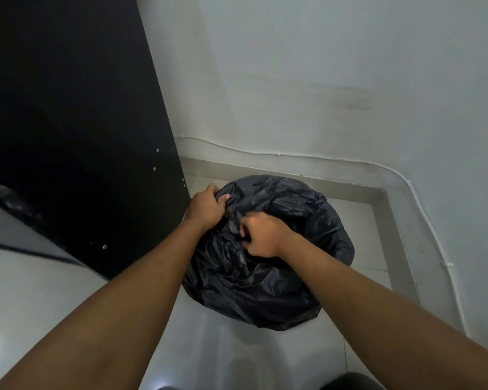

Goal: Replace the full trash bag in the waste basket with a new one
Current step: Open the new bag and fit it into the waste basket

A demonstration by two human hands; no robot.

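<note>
Corner of a room, seen from above. Black trash bag (268, 277) sits low on the pale tiled floor (237, 347). It is bulging and crumpled, with its plastic drawn up toward the top. Whether a basket stands under it cannot be told; the plastic covers everything there.

Left hand (206, 206) is at the bag's far left edge. Its fingers are curled tight round a bunched fold of plastic, gripping it.

Right hand (261, 235) is just beside the left, nearer the middle of the bag's top. Its fingers are hooked into the gathered plastic and closed on it. The hands are close but not touching, with a ridge of bunched plastic between them. Both forearms are bare and reach in from the near edge.

Surroundings: a tall black panel (68, 122) with small pale screw heads stands at left, its lower corner close to the bag. A pale wall (321, 80) runs behind and to the right. A grey skirting (378, 198) lines the foot of the wall. A thin white cable (293, 156) is clipped along the wall above the skirting and bends down on the right side.
</note>
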